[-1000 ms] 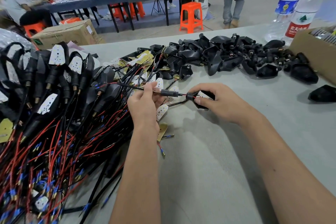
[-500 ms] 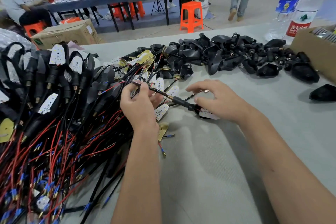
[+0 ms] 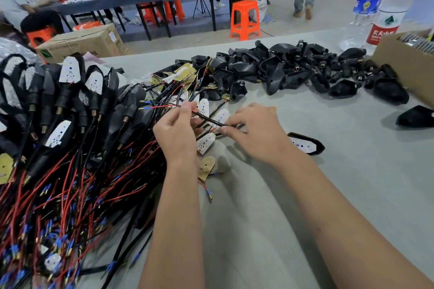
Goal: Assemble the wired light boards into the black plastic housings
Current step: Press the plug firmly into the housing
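Both hands over the grey cloth-covered table (image 3: 352, 183), sharing one black sheathed wire lead (image 3: 209, 120). Left hand (image 3: 175, 135) raised, thumb and fingers pinched on the lead's upper end, where thin red and black strands (image 3: 162, 106) fan out toward blue-tipped terminals. Right hand (image 3: 254, 134) lower and to the right, fingertips closed on the lead's other end — whether a board hangs there, hidden under the fingers, cannot be told. Long axis of the lead running diagonally, high at the left grip, low at the right.

Just beside the right wrist, on its outer side: a glossy black pointed plastic housing (image 3: 315, 145) lying flat, open face up, a white dotted light board (image 3: 303, 143) already seated in it. Nearer to the right hand than to the left. Further out, a heap of empty black plastic housings (image 3: 293, 70) — smooth, curved shells with short threaded stems. Under and between the hands, loose white shield-shaped light boards (image 3: 205, 143), matte, speckled with LED dots, one yellowish backing piece (image 3: 206, 168) close by.

To the left, a dense pile of finished units (image 3: 70, 105) with tangled red and black wiring, limp and springy.

Likely step: freeing or straightening a lead before feeding it into a shell. Snagging in the tangle looks the main risk.
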Tool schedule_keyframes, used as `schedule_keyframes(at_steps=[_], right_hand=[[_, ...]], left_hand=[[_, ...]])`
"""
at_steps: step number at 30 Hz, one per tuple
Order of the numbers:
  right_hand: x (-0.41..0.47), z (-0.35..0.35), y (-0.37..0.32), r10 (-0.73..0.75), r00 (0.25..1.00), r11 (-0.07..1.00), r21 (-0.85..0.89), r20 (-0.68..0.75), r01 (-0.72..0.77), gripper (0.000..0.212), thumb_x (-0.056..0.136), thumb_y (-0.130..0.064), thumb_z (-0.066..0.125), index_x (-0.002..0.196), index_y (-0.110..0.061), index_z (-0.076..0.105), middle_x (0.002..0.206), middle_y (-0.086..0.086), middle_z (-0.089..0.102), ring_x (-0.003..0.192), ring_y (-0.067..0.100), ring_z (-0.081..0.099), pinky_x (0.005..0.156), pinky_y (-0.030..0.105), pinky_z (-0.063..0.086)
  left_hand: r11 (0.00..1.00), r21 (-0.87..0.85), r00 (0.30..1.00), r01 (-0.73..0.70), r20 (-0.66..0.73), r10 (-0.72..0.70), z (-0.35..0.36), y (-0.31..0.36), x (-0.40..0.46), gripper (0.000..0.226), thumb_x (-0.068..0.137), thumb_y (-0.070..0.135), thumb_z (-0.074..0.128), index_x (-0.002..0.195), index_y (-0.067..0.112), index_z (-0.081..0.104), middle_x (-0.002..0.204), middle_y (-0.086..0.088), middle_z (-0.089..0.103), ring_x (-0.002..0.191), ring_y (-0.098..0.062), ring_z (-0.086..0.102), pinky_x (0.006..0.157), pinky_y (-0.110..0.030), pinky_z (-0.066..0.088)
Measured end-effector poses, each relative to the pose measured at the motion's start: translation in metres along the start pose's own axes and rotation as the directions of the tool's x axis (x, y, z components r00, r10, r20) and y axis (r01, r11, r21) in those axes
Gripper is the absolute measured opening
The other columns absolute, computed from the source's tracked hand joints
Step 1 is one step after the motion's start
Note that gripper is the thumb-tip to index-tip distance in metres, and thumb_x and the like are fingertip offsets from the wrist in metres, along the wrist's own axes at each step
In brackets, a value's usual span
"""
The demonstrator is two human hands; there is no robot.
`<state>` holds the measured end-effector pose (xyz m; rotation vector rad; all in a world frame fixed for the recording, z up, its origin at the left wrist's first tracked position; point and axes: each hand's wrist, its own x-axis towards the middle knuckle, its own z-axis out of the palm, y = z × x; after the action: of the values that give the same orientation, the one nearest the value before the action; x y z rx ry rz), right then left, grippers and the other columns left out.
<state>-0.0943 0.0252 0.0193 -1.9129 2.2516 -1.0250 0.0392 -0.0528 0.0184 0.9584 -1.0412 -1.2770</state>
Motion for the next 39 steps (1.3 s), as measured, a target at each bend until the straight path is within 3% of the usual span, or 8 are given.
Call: schedule_keyframes(at_steps=[5, 11, 17, 24, 27, 30, 34, 39], right_hand=[[-0.002, -0.006, 0.012, 0.03, 0.999, 0.997, 0.065, 0.026, -0.031, 0.02, 0.095, -0.049, 0.068, 0.085, -0.035, 0.079, 0.081, -0.009, 0.071, 0.096, 0.016, 0.051, 0.097, 0.045, 0.036], [-0.002, -0.01, 0.014, 0.081, 0.992, 0.992, 0.087, 0.095, -0.089, 0.018, 0.094, -0.048, 0.069, 0.075, -0.047, 0.071, 0.087, -0.012, 0.072, 0.099, 0.01, 0.044, 0.095, 0.037, 0.023], [-0.001, -0.022, 0.022, 0.15, 0.968, 0.977, 0.119, 0.202, -0.176, 0.018, 0.092, -0.045, 0.072, 0.074, -0.042, 0.075, 0.09, -0.006, 0.075, 0.095, 0.014, 0.059, 0.109, 0.046, 0.034], [-0.003, -0.027, 0.024, 0.098, 0.957, 0.981, 0.137, 0.273, -0.139, 0.012, 0.089, -0.041, 0.076, 0.095, -0.032, 0.081, 0.081, -0.006, 0.075, 0.084, 0.017, 0.068, 0.088, 0.041, 0.054], [-0.007, -0.037, 0.032, 0.14, 0.947, 0.979, 0.102, 0.288, -0.176, 0.041, 0.072, -0.047, 0.089, 0.108, -0.032, 0.077, 0.092, -0.009, 0.071, 0.089, 0.011, 0.067, 0.088, 0.036, 0.055], [-0.009, -0.045, 0.046, 0.193, 0.924, 0.973, 0.058, 0.329, -0.223, 0.041, 0.064, -0.045, 0.095, 0.098, -0.033, 0.076, 0.092, -0.01, 0.07, 0.09, 0.01, 0.065, 0.083, 0.03, 0.053], [-0.007, -0.05, 0.058, 0.237, 0.908, 0.958, 0.073, 0.346, -0.277, 0.033, 0.062, -0.043, 0.097, 0.086, -0.036, 0.075, 0.095, -0.011, 0.07, 0.094, 0.009, 0.064, 0.083, 0.029, 0.051], [-0.011, -0.058, 0.068, 0.275, 0.874, 0.949, 0.037, 0.4, -0.315, 0.046, 0.058, -0.047, 0.097, 0.093, -0.039, 0.068, 0.1, -0.013, 0.064, 0.095, 0.008, 0.061, 0.082, 0.033, 0.049]], left_hand=[[0.994, 0.042, 0.995, -0.099, 0.013, 0.098, -0.002, 0.0, 0.003, 0.03, 0.098, 0.027, 0.065, 0.074, 0.024, 0.081, 0.063, 0.002, 0.065, 0.061, -0.01, 0.059, 0.055, -0.023, 0.051], [0.995, 0.02, 0.995, -0.096, -0.009, 0.096, -0.001, -0.002, 0.005, 0.031, 0.099, 0.024, 0.065, 0.072, 0.019, 0.08, 0.062, 0.002, 0.063, 0.059, -0.01, 0.058, 0.056, -0.026, 0.053], [0.999, -0.022, 0.999, -0.037, -0.019, 0.036, 0.002, 0.0, 0.003, 0.031, 0.099, 0.018, 0.066, 0.071, 0.013, 0.078, 0.061, 0.0, 0.061, 0.059, -0.013, 0.057, 0.056, -0.024, 0.054], [0.992, -0.127, 0.997, -0.012, -0.075, 0.003, -0.001, 0.004, 0.004, 0.03, 0.102, 0.019, 0.063, 0.077, 0.009, 0.077, 0.06, 0.003, 0.061, 0.054, -0.008, 0.055, 0.057, -0.026, 0.056], [0.99, -0.14, 0.994, -0.013, -0.11, -0.003, -0.007, 0.005, 0.008, 0.03, 0.104, 0.021, 0.06, 0.081, 0.007, 0.074, 0.057, 0.004, 0.059, 0.055, -0.01, 0.057, 0.059, -0.025, 0.056], [0.997, -0.079, 0.983, -0.023, -0.183, 0.009, -0.009, 0.002, 0.008, 0.025, 0.104, 0.019, 0.059, 0.082, 0.006, 0.065, 0.055, 0.008, 0.063, 0.055, -0.012, 0.063, 0.06, -0.026, 0.057], [0.972, 0.169, 0.909, -0.161, -0.358, 0.213, -0.007, 0.005, 0.002, 0.025, 0.096, 0.016, 0.068, 0.1, 0.015, 0.043, 0.09, -0.003, 0.068, 0.067, -0.019, 0.072, 0.066, -0.037, 0.061], [0.889, 0.23, 0.753, -0.397, -0.471, 0.459, -0.001, 0.009, -0.006, 0.059, 0.083, -0.001, 0.072, 0.125, 0.008, 0.031, 0.129, -0.016, 0.039, 0.062, -0.009, 0.064, 0.066, -0.022, 0.057]])
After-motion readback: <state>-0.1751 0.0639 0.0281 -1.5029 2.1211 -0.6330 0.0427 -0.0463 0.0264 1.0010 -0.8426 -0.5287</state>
